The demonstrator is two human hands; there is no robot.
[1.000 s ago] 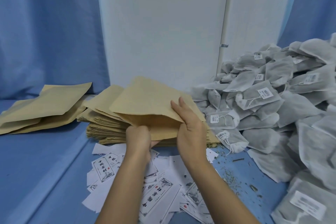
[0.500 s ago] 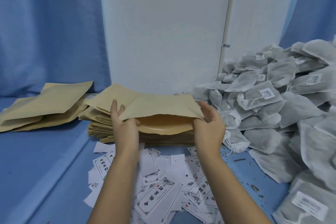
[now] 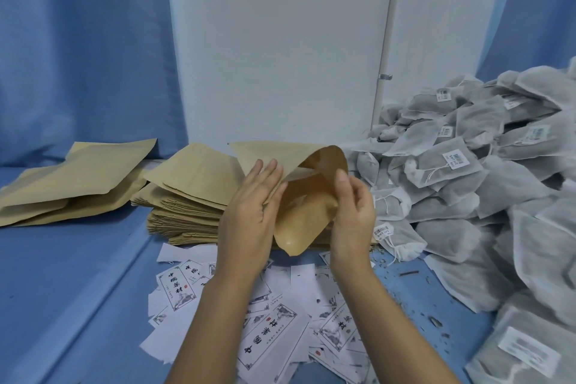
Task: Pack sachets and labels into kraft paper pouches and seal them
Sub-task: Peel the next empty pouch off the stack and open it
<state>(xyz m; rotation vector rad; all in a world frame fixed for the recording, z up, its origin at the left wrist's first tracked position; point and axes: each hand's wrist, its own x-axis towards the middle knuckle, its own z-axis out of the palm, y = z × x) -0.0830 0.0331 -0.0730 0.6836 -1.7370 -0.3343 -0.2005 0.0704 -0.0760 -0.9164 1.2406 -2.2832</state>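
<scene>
A kraft pouch (image 3: 307, 212) is held open just above the stack of flat pouches (image 3: 187, 196). Its mouth is turned towards the camera, and its long axis appears to run away from the person, with the closed end pointed at the white panel (image 3: 280, 56). Its upper wall is touched by the straightened fingers (image 3: 265, 171) of the left hand (image 3: 249, 215), while its right edge is pinched by the curled fingers and thumb of the right hand (image 3: 352, 212). Printed labels (image 3: 271, 340) are scattered on the blue surface (image 3: 78, 290) below the hands, and grey sachets (image 3: 467, 181) are heaped to the right.
</scene>
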